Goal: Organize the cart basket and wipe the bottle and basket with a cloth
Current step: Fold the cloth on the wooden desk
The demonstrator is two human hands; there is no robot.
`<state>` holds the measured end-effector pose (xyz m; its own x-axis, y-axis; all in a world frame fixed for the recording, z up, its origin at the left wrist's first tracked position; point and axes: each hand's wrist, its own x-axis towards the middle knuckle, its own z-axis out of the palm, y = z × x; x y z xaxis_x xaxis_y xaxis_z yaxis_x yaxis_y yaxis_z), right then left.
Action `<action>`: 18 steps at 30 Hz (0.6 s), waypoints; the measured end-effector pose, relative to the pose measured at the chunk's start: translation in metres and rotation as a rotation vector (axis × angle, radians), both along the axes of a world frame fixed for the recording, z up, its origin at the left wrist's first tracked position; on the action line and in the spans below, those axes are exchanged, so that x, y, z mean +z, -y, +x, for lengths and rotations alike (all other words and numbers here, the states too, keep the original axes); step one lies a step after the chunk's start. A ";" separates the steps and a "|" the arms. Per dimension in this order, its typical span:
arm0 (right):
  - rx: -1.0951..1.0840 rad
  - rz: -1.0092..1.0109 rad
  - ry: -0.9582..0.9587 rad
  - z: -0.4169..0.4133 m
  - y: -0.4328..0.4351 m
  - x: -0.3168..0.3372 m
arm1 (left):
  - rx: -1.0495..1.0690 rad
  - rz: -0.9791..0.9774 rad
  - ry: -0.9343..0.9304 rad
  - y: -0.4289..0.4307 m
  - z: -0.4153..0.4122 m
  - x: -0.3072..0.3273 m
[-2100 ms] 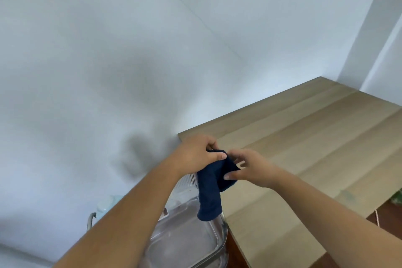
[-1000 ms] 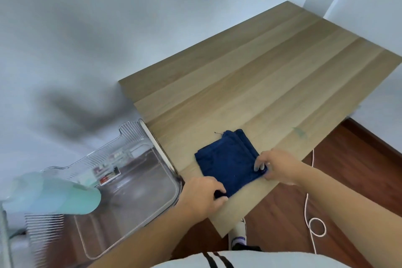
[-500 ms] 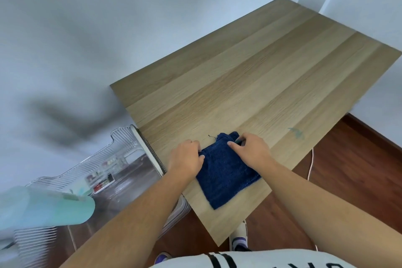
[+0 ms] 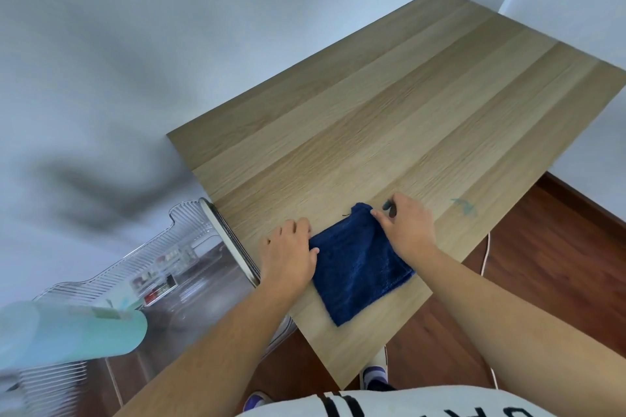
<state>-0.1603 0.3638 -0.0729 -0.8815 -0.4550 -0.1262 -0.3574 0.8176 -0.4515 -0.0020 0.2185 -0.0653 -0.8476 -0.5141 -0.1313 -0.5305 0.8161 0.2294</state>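
A folded dark blue cloth (image 4: 359, 267) lies flat near the front corner of the wooden table (image 4: 389, 132). My left hand (image 4: 289, 256) rests on its left edge, fingers spread and pressing down. My right hand (image 4: 404, 228) pinches the cloth's far right corner. To the left of the table stands a clear plastic basket (image 4: 189, 234) with ribbed walls. A mint green bottle (image 4: 67, 332) lies blurred at the lower left, in front of the basket.
White walls (image 4: 135, 44) run behind the table and basket. A dark wooden floor (image 4: 542, 264) lies to the right, with a white cable (image 4: 485, 257) on it. My shoes (image 4: 374, 377) show under the table's front corner. A small teal smear (image 4: 464, 208) marks the table.
The cloth went from held in the air over the basket to lying folded on the table. Both hands now sit at its far end, having smoothed it.
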 end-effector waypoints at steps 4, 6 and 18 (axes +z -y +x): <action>0.322 -0.042 -0.263 0.032 -0.014 -0.006 | -0.265 -0.007 -0.039 -0.033 0.012 -0.015; 0.482 0.077 -0.188 0.045 -0.027 -0.018 | -0.316 0.010 0.070 -0.040 0.022 -0.025; 0.793 0.398 -0.204 0.020 -0.052 -0.026 | -0.140 0.037 0.107 -0.062 0.053 -0.034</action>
